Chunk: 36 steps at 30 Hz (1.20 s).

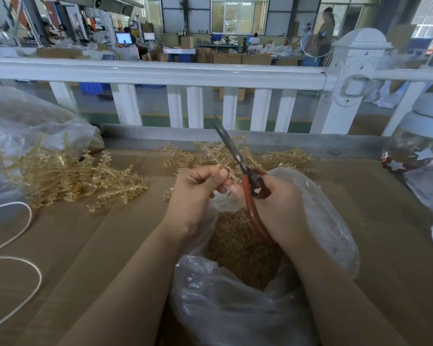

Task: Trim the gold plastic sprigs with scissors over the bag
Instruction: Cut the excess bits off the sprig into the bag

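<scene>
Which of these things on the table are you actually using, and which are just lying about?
In use: scissors in right hand, gold sprig in left hand, clear bag of trimmings, sprig pile.
Lying about: white cord, star-patterned jar, white railing.

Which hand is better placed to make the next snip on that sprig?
Right. The right hand already grips the red-handled scissors, blades pointing up beside the gold sprig. The left hand pinches the sprig's stem above the open bag, so it probably only needs to steady it.
</scene>
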Motion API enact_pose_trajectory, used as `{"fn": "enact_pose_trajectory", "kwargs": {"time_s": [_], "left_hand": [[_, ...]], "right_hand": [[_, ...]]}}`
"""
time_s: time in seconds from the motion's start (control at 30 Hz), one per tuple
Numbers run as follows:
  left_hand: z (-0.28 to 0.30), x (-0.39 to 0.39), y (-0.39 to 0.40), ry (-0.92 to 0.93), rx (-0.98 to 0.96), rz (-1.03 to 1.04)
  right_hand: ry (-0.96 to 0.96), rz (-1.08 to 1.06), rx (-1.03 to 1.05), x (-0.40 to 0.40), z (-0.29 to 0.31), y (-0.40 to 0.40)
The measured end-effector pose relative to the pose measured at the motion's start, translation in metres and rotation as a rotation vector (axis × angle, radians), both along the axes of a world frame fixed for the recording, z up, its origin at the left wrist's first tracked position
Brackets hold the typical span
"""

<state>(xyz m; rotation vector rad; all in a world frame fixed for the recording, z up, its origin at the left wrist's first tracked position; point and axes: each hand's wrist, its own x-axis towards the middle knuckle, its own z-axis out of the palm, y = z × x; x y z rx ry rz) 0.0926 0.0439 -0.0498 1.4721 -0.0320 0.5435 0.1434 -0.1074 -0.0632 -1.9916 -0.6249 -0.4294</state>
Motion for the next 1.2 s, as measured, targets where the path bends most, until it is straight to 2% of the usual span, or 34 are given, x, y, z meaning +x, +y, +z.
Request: {"fn": "enact_pose_trajectory", "kwargs": {"time_s": [0.17, 0.3, 0.5, 0.77, 1.0, 1.2], "left_hand": [[0.001, -0.004, -0.010, -0.037, -0.088, -0.117], [0.004, -0.007, -0.015, 0.001, -0.096, -0.159], [0.003, -0.004, -0.008, 0.042, -0.139, -0.106], [-0.001, 0.003, 0.006, 0.077, -0.058, -0.058], [0.001, 0.002, 0.008, -0.012, -0.203, -0.050], [-0.001, 0.005, 0.010, -0.051, -0.221, -0.043]], "right_hand": [[0.140, 0.082, 0.110, 0.003, 0.002, -0.001], [0.143, 0.125, 0.131, 0.005, -0.001, 0.000], [0.133, 0.150, 0.118, 0.002, 0.004, -0.002], [0.101, 0.069, 0.019, 0.000, 0.006, -0.001], [-0.046, -0.080, -0.194, 0.005, -0.001, -0.005], [-0.150, -0.104, -0.335, 0.006, -0.001, -0.005]]}}
